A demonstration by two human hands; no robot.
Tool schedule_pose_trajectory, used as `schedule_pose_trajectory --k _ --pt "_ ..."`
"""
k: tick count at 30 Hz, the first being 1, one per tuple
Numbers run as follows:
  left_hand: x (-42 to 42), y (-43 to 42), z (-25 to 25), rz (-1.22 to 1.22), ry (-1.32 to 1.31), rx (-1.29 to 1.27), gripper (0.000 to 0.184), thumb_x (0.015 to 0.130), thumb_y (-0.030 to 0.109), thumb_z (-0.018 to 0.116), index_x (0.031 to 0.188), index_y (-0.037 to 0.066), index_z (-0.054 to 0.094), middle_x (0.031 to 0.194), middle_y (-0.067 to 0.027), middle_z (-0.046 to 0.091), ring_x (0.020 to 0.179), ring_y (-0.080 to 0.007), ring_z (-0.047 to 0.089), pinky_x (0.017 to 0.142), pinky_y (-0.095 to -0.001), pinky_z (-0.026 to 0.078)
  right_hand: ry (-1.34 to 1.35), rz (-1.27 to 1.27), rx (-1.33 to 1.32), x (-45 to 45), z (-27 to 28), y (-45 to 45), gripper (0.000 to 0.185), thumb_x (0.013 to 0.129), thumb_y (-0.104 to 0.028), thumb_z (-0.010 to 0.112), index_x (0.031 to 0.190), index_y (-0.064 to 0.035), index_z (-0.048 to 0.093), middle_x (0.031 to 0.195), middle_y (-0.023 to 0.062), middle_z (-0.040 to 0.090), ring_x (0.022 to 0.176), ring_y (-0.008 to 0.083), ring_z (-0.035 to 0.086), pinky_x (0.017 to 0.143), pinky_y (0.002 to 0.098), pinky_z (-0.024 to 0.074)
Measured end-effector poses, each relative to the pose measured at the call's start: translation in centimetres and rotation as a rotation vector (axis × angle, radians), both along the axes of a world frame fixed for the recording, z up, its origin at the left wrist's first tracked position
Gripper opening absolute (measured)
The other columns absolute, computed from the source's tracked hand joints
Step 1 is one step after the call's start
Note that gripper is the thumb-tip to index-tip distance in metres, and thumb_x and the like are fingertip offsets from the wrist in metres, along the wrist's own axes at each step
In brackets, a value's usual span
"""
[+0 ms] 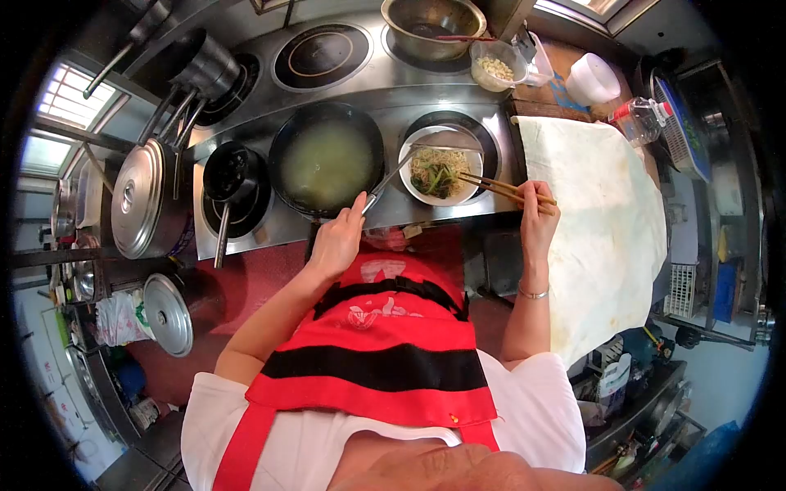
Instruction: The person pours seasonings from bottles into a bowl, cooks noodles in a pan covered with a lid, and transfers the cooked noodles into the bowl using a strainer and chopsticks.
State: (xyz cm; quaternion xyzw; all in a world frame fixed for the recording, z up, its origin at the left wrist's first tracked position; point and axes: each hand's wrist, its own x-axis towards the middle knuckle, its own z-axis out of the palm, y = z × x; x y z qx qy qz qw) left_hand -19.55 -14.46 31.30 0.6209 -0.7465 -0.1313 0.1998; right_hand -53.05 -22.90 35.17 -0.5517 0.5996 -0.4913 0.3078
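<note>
My left hand (337, 242) is closed round the handle of a long-handled metal utensil (388, 182). The utensil's head lies over the far side of a white bowl (407, 178), and its exact kind is hard to make out. Noodles (443, 158) and dark green leafy vegetables (436, 180) fill the bowl, which sits on the right burner. In my right hand (538, 206) is a pair of wooden chopsticks (496, 187), their tips at the noodles and greens. Beside the bowl, close to my left hand, stands a black wok (278, 173) of cloudy yellowish liquid (327, 159).
A small black pan (230, 176) stands left of the wok. Large lidded pots (137, 196) are farther left. Behind are a metal basin (434, 37) and a plastic tub of pale pieces (494, 72). A white cloth (602, 237) covers the right-hand surface; a plastic bottle (643, 123) lies beyond it.
</note>
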Motion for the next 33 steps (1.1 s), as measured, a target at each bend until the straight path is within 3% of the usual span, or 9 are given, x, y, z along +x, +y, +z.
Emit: schedule_pose_trajectory --k 5,11,21,27,28,29,31,32,33 --pt "0.2 0.1 0.4 0.046 0.022 0.054 0.044 0.091 0.012 0.050 0.132 0.003 0.040 0.088 -0.0228 0.060 0.074 -0.0403 0.061 0.064 -0.0477 0.049 -0.076 -0.001 -0.010 0.8 0.5 -0.1 0.018 0.094 -0.013 0.054 0.085 0.0017 0.060 0.074 0.0024 0.059 0.070 0.0084 0.053 0.062 0.0230 0.0427" --pt "5.9 1.7 2.2 0.407 0.470 0.220 0.036 0.091 0.015 0.051 0.125 0.003 0.049 0.089 -0.0274 0.061 0.085 -0.0437 0.060 0.072 -0.0452 0.047 -0.095 0.047 -0.008 1.5 0.7 -0.3 0.019 0.094 -0.012 0.053 0.084 0.0026 0.059 0.077 0.0027 0.059 0.071 0.0082 0.053 0.064 0.0220 0.0433" --pt "18.2 1.7 -4.2 0.594 -0.015 0.113 0.030 0.088 0.014 0.051 0.115 0.000 0.051 0.092 -0.0293 0.061 0.089 -0.0478 0.057 0.075 -0.0527 0.045 -0.051 0.148 -0.018 4.1 0.5 -1.0 0.021 0.095 -0.014 0.053 0.083 0.0022 0.057 0.075 0.0042 0.061 0.071 0.0086 0.056 0.063 0.0222 0.0434" --pt "16.2 3.9 -7.1 0.535 0.201 0.247 0.021 0.086 0.014 0.052 0.099 -0.002 0.056 0.092 -0.0290 0.060 0.090 -0.0492 0.055 0.077 -0.0526 0.044 -0.086 0.138 -0.011 4.6 0.5 -0.7 0.022 0.095 -0.016 0.053 0.082 0.0022 0.058 0.074 0.0040 0.061 0.069 0.0091 0.057 0.061 0.0228 0.0437" --pt "17.5 4.6 -10.9 0.520 0.278 0.269 0.018 0.087 0.015 0.052 0.090 -0.002 0.056 0.081 -0.0235 0.062 0.072 -0.0418 0.061 0.064 -0.0469 0.047 -0.085 0.138 -0.011 4.6 0.4 -0.7 0.022 0.095 -0.016 0.053 0.082 0.0022 0.058 0.074 0.0040 0.061 0.069 0.0091 0.057 0.061 0.0228 0.0437" --pt "16.9 4.7 -10.1 0.520 0.279 0.269 0.018 0.087 0.015 0.052 0.090 -0.002 0.056 0.081 -0.0235 0.062 0.072 -0.0418 0.061 0.064 -0.0469 0.047 -0.096 0.137 -0.003 4.6 0.2 -0.7 0.022 0.095 -0.015 0.053 0.083 0.0023 0.059 0.074 0.0039 0.061 0.068 0.0091 0.057 0.061 0.0228 0.0437" --pt "14.9 4.9 -7.1 0.560 0.525 0.626 0.019 0.089 0.018 0.052 0.084 0.000 0.053 0.070 -0.0135 0.059 0.053 -0.0247 0.057 0.049 -0.0378 0.044 -0.105 0.133 0.005 4.6 0.1 -0.5 0.022 0.095 -0.015 0.053 0.083 0.0023 0.059 0.074 0.0038 0.061 0.068 0.0091 0.057 0.060 0.0228 0.0437" --pt "14.6 4.9 -7.4 0.543 0.595 0.673 0.018 0.092 0.018 0.050 0.082 0.004 0.050 0.065 -0.0034 0.051 0.045 -0.0102 0.045 0.040 -0.0280 0.035 -0.119 0.145 0.001 4.6 0.1 -0.4 0.022 0.095 -0.015 0.053 0.083 0.0023 0.059 0.074 0.0035 0.061 0.068 0.0089 0.057 0.060 0.0227 0.0436" --pt "14.4 4.9 -7.6 0.543 0.595 0.673 0.018 0.092 0.018 0.050 0.082 0.004 0.050 0.065 -0.0034 0.051 0.045 -0.0102 0.045 0.040 -0.0280 0.035 -0.133 0.158 -0.003 4.7 0.1 -0.4 0.021 0.095 -0.014 0.053 0.083 0.0023 0.059 0.074 0.0032 0.061 0.068 0.0086 0.056 0.060 0.0226 0.0435"
